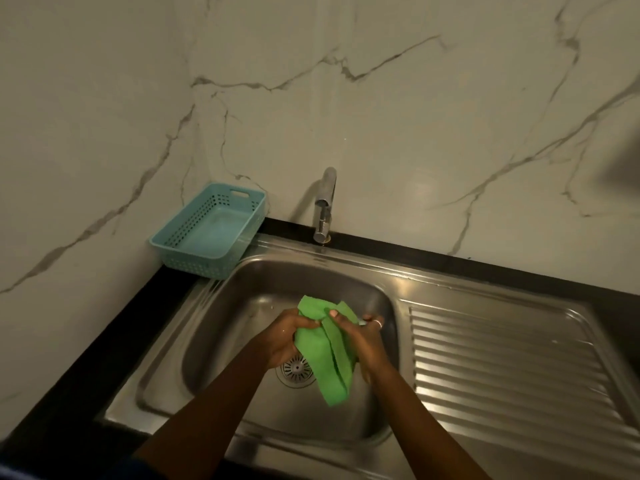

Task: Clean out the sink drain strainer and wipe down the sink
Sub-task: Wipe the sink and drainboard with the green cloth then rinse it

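Left hand and right hand clutch a soft, bunched green cloth over the smooth steel sink, just above the round slotted strainer. The cloth's loose tail hangs low; a slack grip could drop it onto the drain, blocking the slots.

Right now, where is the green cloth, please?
In the head view's centre, the left hand and right hand hold the green cloth over the sink basin, above the drain strainer.

Basket behind-left of sink, tap behind, strainer in basin, drainboard right.
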